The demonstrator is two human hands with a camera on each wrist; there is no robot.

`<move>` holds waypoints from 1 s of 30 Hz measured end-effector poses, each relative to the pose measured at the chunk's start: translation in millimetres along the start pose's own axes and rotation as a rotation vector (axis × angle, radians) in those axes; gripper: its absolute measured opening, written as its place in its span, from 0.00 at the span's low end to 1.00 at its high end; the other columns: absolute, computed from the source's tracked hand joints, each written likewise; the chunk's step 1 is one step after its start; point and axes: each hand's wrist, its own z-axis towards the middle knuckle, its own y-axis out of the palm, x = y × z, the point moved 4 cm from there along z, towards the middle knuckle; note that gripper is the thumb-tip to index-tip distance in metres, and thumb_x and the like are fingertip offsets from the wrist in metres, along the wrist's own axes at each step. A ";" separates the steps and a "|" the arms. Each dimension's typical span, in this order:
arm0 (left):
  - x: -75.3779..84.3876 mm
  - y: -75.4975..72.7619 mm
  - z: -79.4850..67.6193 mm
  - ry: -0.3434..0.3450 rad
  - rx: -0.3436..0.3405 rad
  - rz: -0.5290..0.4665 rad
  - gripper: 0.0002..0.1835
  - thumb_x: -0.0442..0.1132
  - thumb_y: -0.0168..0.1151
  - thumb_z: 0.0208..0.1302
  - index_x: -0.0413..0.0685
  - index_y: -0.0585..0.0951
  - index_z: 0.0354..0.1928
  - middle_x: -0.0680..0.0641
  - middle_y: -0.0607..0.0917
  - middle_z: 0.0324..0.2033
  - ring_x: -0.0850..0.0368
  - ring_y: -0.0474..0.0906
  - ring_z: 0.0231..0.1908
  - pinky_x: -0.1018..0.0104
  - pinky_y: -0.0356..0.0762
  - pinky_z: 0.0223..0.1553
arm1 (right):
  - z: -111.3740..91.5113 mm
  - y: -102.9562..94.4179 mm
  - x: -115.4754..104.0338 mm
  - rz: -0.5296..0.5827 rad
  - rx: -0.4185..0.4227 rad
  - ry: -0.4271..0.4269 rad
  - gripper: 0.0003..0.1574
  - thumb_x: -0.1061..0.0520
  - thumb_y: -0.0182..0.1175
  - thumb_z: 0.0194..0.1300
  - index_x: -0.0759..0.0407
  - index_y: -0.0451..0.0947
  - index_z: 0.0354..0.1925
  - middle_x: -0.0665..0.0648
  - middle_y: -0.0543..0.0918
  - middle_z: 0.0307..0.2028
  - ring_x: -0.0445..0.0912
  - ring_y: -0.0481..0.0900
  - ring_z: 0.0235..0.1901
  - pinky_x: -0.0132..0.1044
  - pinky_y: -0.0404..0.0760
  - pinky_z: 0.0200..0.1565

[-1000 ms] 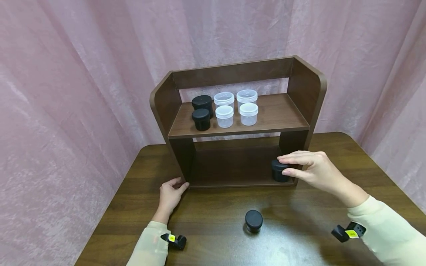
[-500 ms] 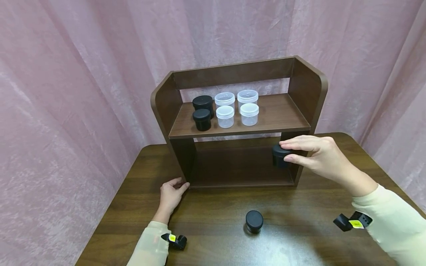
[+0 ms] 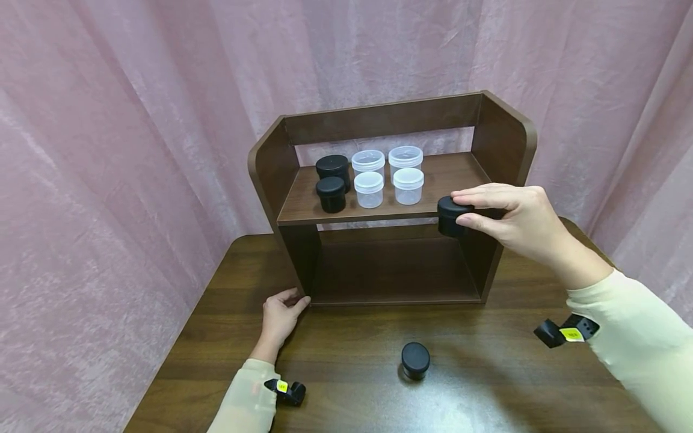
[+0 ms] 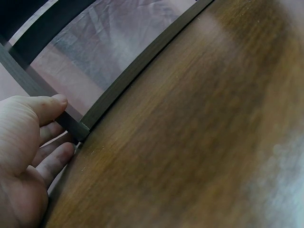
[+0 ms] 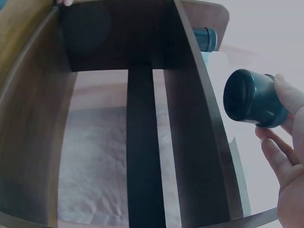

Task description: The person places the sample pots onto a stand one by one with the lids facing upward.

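My right hand [image 3: 520, 222] holds a black lidded jar [image 3: 450, 224] between thumb and fingers, in front of the upper board's right part. In the right wrist view the jar [image 5: 249, 97] shows its base, held out beside the upper board. My left hand [image 3: 278, 320] grips the lower left front corner of the brown two-tier shelf [image 3: 379, 213]. Seen from the left wrist, thumb and fingers lie on either side of the side panel's edge [image 4: 73, 126]. On the upper board stand two black jars [image 3: 331, 193] at the left and several clear, white-lidded jars [image 3: 369, 190] beside them.
Another small black jar [image 3: 415, 359] stands on the wooden table [image 3: 346, 367] in front of the shelf. A pink curtain [image 3: 162, 150] hangs behind. The shelf's right side panel [image 3: 506, 135] rises close to my right hand.
My right hand has lifted the black jar from the lower board's right end up to the height of the upper board's front edge. My left hand has stayed at the corner.
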 end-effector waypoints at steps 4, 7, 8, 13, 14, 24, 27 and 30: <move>-0.8 0.2 -0.2 -0.003 -0.004 -0.005 0.19 0.39 0.72 0.55 0.35 0.84 0.47 0.39 0.86 0.40 0.49 0.84 0.41 0.58 0.81 0.40 | 8.4 0.6 13.7 -0.025 0.021 0.080 0.26 0.74 0.75 0.39 0.64 0.86 0.42 0.58 0.87 0.40 0.33 0.81 0.44 0.20 0.75 0.42; -1.4 0.3 -0.3 -0.005 -0.003 -0.008 0.19 0.39 0.72 0.55 0.36 0.84 0.46 0.39 0.86 0.40 0.50 0.84 0.40 0.58 0.81 0.41 | 14.9 2.2 19.8 -0.050 0.029 0.161 0.25 0.71 0.74 0.44 0.60 0.86 0.45 0.55 0.87 0.42 0.30 0.80 0.43 0.20 0.76 0.41; -1.6 0.4 -0.3 -0.006 -0.003 -0.008 0.19 0.39 0.73 0.55 0.36 0.84 0.46 0.40 0.86 0.39 0.50 0.84 0.40 0.58 0.80 0.41 | 16.9 3.1 21.8 -0.048 0.031 0.186 0.25 0.71 0.73 0.46 0.60 0.86 0.45 0.55 0.87 0.43 0.30 0.80 0.42 0.20 0.76 0.40; -2.0 0.6 0.0 -0.003 -0.004 0.000 0.18 0.39 0.73 0.55 0.36 0.84 0.46 0.40 0.87 0.39 0.50 0.84 0.40 0.59 0.80 0.41 | 25.2 10.1 30.5 -0.052 0.032 0.283 0.20 0.67 0.71 0.53 0.62 0.84 0.47 0.56 0.85 0.45 0.26 0.79 0.43 0.20 0.76 0.42; -1.9 0.6 0.0 -0.003 -0.003 0.000 0.18 0.39 0.73 0.55 0.36 0.84 0.46 0.40 0.87 0.39 0.51 0.84 0.40 0.59 0.80 0.41 | 26.8 11.8 32.3 -0.062 0.031 0.297 0.19 0.66 0.70 0.54 0.63 0.84 0.47 0.56 0.85 0.46 0.26 0.78 0.43 0.20 0.76 0.42; -0.1 0.0 -0.8 -0.011 -0.004 -0.007 0.19 0.38 0.72 0.55 0.36 0.84 0.47 0.39 0.86 0.41 0.49 0.84 0.41 0.57 0.81 0.41 | 35.3 21.7 55.0 -0.173 -0.034 0.479 0.18 0.57 0.68 0.60 0.58 0.84 0.49 0.56 0.85 0.48 0.48 0.82 0.46 0.17 0.71 0.40; -0.4 0.1 -0.7 -0.012 -0.005 -0.007 0.18 0.38 0.72 0.55 0.36 0.84 0.47 0.39 0.86 0.41 0.49 0.83 0.42 0.57 0.81 0.41 | 36.9 22.5 61.0 -0.199 -0.060 0.535 0.18 0.56 0.67 0.61 0.56 0.83 0.51 0.56 0.84 0.49 0.49 0.81 0.47 0.26 0.70 0.40; -0.6 -0.2 -0.5 -0.012 -0.003 -0.010 0.18 0.39 0.72 0.55 0.36 0.84 0.46 0.39 0.86 0.41 0.49 0.83 0.42 0.58 0.81 0.41 | 39.6 23.9 65.0 -0.209 -0.081 0.575 0.19 0.55 0.66 0.62 0.55 0.83 0.52 0.55 0.84 0.50 0.48 0.80 0.45 0.33 0.70 0.40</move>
